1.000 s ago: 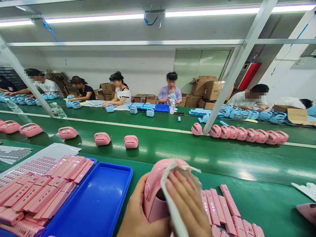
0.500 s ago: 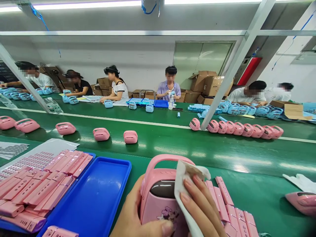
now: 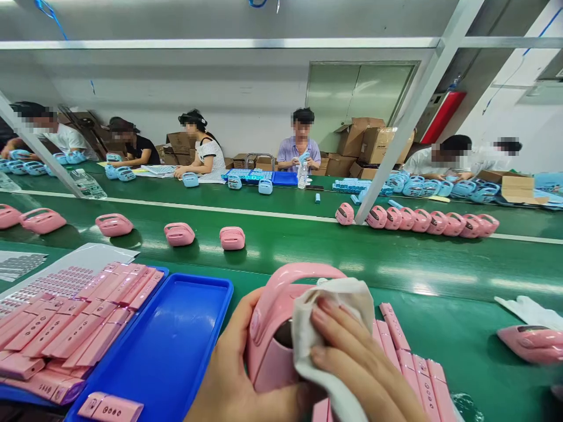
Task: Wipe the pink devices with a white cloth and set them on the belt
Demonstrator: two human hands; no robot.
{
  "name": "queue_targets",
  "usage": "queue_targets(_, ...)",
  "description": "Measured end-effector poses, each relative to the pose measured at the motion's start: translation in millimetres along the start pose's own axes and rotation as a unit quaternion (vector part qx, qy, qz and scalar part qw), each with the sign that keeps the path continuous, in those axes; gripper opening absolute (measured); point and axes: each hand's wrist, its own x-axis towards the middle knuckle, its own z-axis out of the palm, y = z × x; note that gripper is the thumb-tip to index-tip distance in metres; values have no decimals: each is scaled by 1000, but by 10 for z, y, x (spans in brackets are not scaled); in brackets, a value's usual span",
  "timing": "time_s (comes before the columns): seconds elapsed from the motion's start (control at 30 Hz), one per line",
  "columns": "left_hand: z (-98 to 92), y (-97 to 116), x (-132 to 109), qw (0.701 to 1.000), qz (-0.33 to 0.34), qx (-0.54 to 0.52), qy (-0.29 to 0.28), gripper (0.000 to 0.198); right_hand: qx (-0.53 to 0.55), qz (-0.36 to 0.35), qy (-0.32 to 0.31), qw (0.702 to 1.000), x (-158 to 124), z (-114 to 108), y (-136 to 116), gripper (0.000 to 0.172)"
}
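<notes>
At lower centre I have the fingers of the left hand (image 3: 240,372) clasped round the pink case (image 3: 275,363) and the right hand (image 3: 358,360) holding a white cloth (image 3: 303,328) against it, so pressing too hard could twist that glossy case loose onto the pink bars (image 3: 424,381).

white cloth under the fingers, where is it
In the head view, the white cloth is at lower centre-right, between the right hand and the pink case held in the left hand.

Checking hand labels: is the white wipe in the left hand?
No, the right hand holds the white wipe against the pink handled device, which the left hand grips.
</notes>
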Motion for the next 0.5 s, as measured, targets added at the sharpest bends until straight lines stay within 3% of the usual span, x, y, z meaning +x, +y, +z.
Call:
queue_targets(0.2,14,-61,12,1000,-7,-11,-3,64,-12,3,-13,1000,-6,-30,13,21)
queue_targets(0.37,12,-96,38,1000,17,2,14,54,-16,-50,-25,998,-76,100,44,31)
queue_targets(0.43,20,-60,22,999,0,20,35,64,2,7,-18,1000,-212,169,96,40)
queue_targets(0.5,35,-28,0,997,-19,57,50,72,46,135,-3,990,-366,231,129,53)
